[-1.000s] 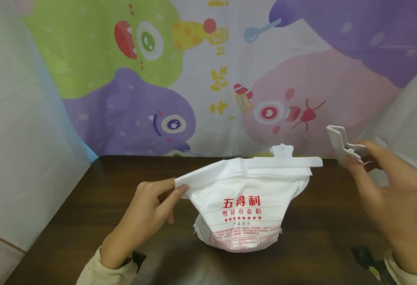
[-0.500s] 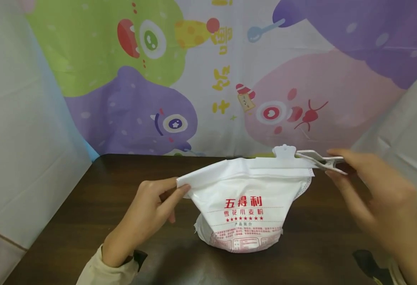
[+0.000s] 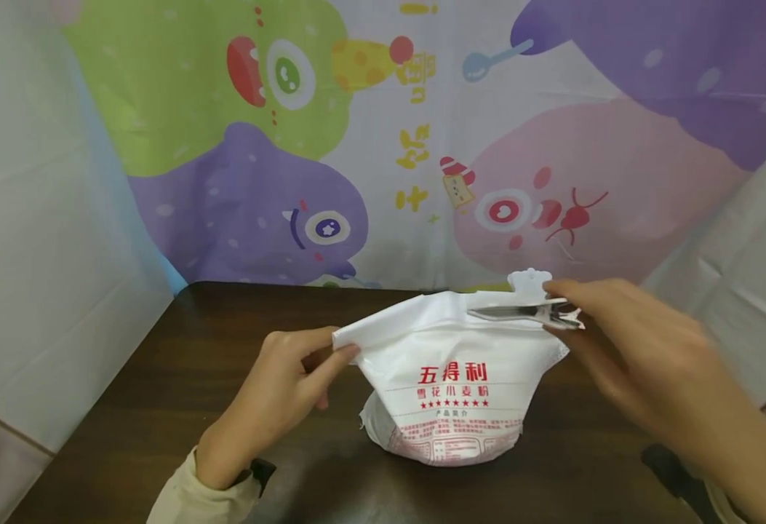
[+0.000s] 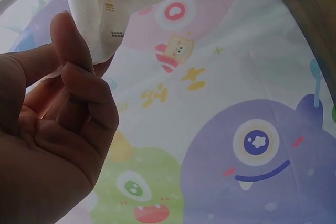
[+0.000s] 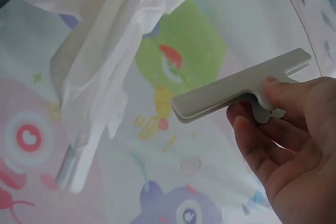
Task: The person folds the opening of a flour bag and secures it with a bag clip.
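A white flour bag with red print (image 3: 455,400) stands on the table, its top folded over into a strip. My left hand (image 3: 284,386) pinches the strip's left end between thumb and fingers; the left wrist view shows the same hand (image 4: 73,103) at the bag's corner (image 4: 102,14). A white bag clip (image 3: 530,282) is fastened on the right part of the fold. My right hand (image 3: 651,342) grips a second bag clip (image 3: 510,313) by its handles, in front of the fold in the head view. In the right wrist view this clip (image 5: 236,87) appears apart from the bag.
The dark wooden table (image 3: 206,349) ends at a cartoon-printed curtain (image 3: 409,240) behind the bag. Pale walls (image 3: 49,218) close in the left and right sides. Dark straps show at both wrists.
My right hand has brought the second bag clip from the right, leftward to the bag's folded top. The left hand keeps its pinch, and the bag stays in place.
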Tool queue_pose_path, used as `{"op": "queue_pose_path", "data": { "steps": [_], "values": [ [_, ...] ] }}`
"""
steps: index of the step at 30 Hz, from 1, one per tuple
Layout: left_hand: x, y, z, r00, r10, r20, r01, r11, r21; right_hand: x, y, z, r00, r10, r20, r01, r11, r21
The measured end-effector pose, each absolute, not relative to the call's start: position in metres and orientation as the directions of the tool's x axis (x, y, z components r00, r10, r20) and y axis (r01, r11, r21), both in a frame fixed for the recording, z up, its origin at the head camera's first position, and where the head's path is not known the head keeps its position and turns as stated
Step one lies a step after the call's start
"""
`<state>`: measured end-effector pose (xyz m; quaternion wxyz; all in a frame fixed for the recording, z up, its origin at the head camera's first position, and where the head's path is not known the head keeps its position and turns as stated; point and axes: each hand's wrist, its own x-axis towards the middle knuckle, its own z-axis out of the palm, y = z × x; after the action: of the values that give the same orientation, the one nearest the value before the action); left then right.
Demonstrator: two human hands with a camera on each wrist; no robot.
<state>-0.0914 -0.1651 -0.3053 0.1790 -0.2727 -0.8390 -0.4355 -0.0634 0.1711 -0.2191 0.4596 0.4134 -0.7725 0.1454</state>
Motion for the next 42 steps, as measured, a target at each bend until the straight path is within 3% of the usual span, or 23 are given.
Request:
{"op": "queue_pose_path", "data": {
  "steps": [6,26,36,42],
  "values": [
    [-0.091,-0.166,-0.305,-0.775,0.311,0.549,0.628,0.473,0.618,-0.071,0.153,-0.209,-0.153,-0.58,0.8,-0.851,0.489,0.192],
    [-0.088,-0.164,-0.303,-0.768,0.32,0.554,0.635,0.487,0.599,-0.091,0.132,-0.206,-0.096,-0.711,0.697,-0.86,0.412,0.301],
    [-0.087,-0.163,-0.303,-0.761,0.322,0.563,0.643,0.484,0.593,-0.098,0.123,-0.208,-0.114,-0.714,0.69,-0.874,0.402,0.271],
    [-0.087,-0.162,-0.303,-0.757,0.325,0.567,0.648,0.487,0.586,-0.111,0.119,-0.208,-0.168,-0.744,0.647,-0.899,0.384,0.209]
  ]
}}
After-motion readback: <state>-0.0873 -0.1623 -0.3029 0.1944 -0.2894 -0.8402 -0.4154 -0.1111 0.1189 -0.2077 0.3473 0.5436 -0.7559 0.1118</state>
